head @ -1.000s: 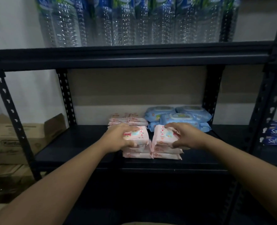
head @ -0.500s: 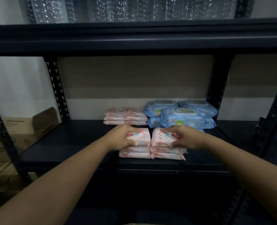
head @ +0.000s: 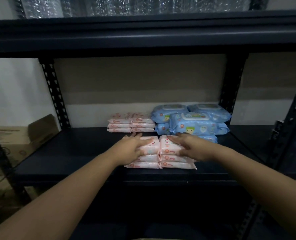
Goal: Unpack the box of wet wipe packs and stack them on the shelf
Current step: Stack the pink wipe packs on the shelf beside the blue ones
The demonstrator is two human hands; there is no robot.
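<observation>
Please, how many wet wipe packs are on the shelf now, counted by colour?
Pink packs: 12, in four stacks of 3.
Blue packs: 6 showing, some partly hidden behind others, so more could be out of sight.
Total: 18 visible.

I see a dark metal rack with perforated uprights standing against a wall that is tan above and white lower down. Light is dim. To my left, brown cardboard boxes sit beside the rack. Clear plastic bottles line the level above.
</observation>
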